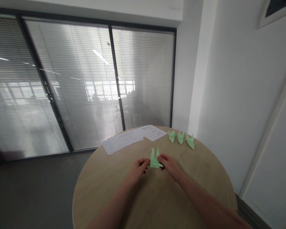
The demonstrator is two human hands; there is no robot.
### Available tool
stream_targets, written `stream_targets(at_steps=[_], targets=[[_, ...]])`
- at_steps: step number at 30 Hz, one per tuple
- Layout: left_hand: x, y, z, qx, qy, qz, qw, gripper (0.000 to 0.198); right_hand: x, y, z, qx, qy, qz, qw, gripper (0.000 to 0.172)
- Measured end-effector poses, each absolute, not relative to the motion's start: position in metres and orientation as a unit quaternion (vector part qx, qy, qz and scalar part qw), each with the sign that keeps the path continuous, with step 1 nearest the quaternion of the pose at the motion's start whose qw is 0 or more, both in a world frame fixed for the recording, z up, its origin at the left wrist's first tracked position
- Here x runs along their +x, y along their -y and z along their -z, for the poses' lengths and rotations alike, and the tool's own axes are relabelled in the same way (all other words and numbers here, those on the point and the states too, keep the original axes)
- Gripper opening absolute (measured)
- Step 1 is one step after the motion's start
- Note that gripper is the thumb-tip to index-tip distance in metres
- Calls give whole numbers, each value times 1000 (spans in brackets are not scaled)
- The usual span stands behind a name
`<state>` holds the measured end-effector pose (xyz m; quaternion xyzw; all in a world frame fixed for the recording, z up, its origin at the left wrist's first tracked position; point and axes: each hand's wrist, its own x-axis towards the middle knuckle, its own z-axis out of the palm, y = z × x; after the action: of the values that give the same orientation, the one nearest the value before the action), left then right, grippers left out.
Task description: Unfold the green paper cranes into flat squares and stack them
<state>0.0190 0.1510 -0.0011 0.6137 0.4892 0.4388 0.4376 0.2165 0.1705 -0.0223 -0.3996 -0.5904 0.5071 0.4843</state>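
Observation:
A light green origami crane (154, 161) is held upright between my two hands above the middle of the round table. My left hand (140, 167) pinches its left side between thumb and fingers. On the other side, my right hand (166, 161) grips the paper near the right point, thumb on top. The crane's neck and tail stick up between the hands. Three more green cranes stand in a row at the far right of the table: a left one (171, 136), a middle one (180, 137) and a right one (190, 141).
Printed paper sheets (126, 140) lie overlapping along the far left edge of the round wooden table (105, 197). Behind it stands a glass partition with blinds (145, 79). A white wall (233, 95) rises close on the right.

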Motion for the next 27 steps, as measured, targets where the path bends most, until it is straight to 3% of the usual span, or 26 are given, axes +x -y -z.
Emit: stream_targets(at_steps=[27], targets=[[19,-140,-8,615,-412,-440,508,49,212,-165,30,-366,536,-612,453,40]])
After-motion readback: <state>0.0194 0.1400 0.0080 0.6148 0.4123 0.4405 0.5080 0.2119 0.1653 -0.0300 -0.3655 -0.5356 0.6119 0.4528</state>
